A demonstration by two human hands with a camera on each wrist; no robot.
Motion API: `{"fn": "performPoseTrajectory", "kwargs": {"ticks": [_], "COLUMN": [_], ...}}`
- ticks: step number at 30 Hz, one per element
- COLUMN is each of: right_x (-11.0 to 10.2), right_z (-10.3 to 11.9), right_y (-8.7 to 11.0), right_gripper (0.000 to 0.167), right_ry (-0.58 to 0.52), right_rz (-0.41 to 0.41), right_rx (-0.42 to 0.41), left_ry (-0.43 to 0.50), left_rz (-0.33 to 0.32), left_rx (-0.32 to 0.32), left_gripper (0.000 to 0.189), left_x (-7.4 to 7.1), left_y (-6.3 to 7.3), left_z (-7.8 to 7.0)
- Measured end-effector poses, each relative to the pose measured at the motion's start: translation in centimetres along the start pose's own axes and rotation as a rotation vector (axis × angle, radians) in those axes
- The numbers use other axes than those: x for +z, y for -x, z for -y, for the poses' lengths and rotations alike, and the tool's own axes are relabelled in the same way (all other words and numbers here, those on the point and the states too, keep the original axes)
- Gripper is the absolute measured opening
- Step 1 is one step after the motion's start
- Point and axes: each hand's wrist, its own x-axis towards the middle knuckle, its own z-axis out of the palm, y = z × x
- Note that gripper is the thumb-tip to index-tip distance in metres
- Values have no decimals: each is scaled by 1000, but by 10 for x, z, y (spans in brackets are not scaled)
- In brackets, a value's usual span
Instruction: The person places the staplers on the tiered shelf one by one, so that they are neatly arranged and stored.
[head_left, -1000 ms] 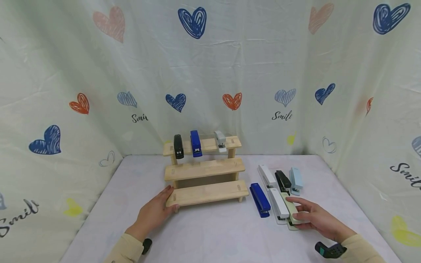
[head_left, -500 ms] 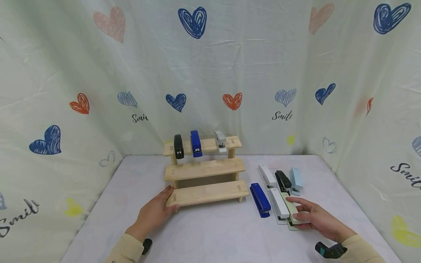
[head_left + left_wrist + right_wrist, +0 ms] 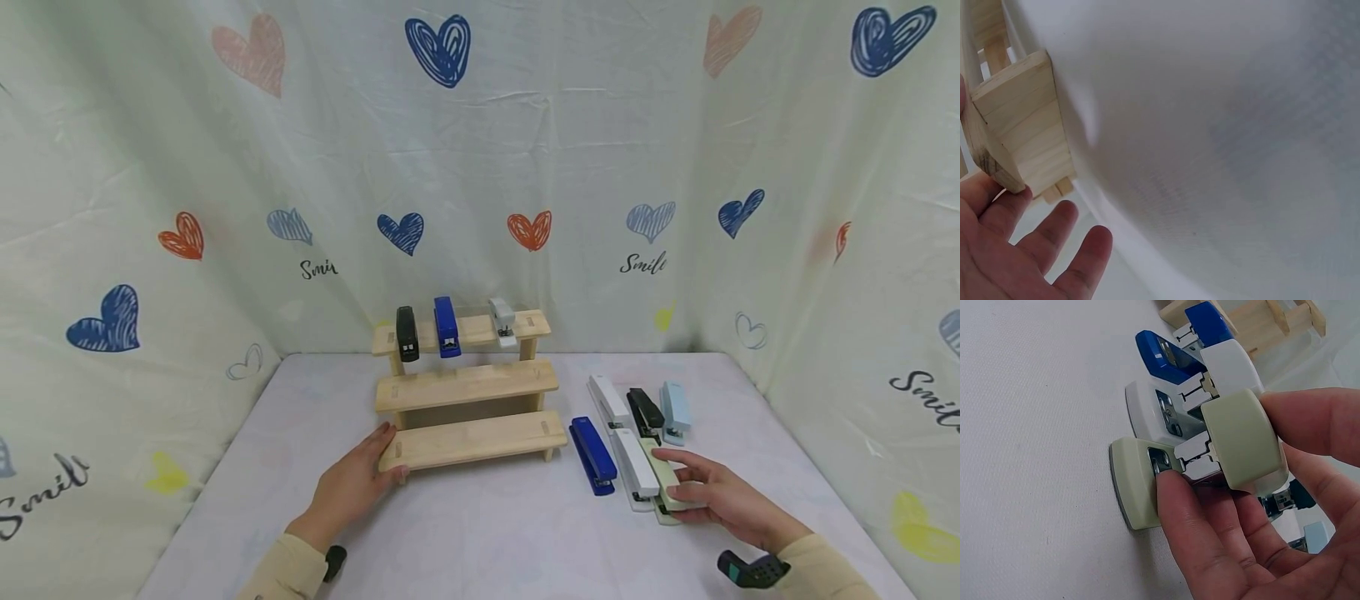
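Toward the right edge of the tabletop [image 3: 495, 542], I am seeing the right hand [image 3: 723, 500] pinching the light green stapler [image 3: 1241, 440]. Its thumb is pressing the top part, and one fingertip [image 3: 1169, 481] is reaching into the gap beside the metal plate of the base. This stapler is lying on the tabletop, alongside the front white stapler [image 3: 636, 467]; I cannot tell if they are touching.

Here I am worrying about two things. Too strong a squeeze could be closing the top part on that fingertip, and maybe pushing out a staple. Also, because the neighbour is lying so near, a sideways lift could be dragging it along.

The left hand [image 3: 352, 479] is holding the left end of the lowest shelf [image 3: 474, 442] of the wooden rack [image 3: 468, 385] between thumb and fingers, while two outer fingers are standing spread and free. A hard pull there could be shaking the top shelf [image 3: 474, 332], where the black stapler [image 3: 407, 333], the blue stapler [image 3: 447, 327] and the grey stapler [image 3: 502, 319] seem to be reaching past the front edge, so one could be tipping off.
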Motion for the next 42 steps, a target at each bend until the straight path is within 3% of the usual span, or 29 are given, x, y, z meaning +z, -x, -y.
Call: {"fn": "performPoseTrajectory", "kwargs": {"ticks": [10,29,36,42], "right_x": [0,-5,-13,-16], "right_z": [1,0,10,33], "right_y": [1,8,17,19], "right_gripper": [74,69,67,67], "right_ry": [-40,-67,-28,30], "right_rz": [-10,-45,-34,-24], "right_rx": [11,19,-8,-66], "left_ry": [-26,-34,-24,-32], "left_rz": [-77,-96,-91,-90], "left_rx": [46,51,48,42], "left_gripper": [73,68,68,68], "left_x": [3,3,3,2], "left_y": [1,4,5,5], "left_z": [1,-3,-2,-1]}}
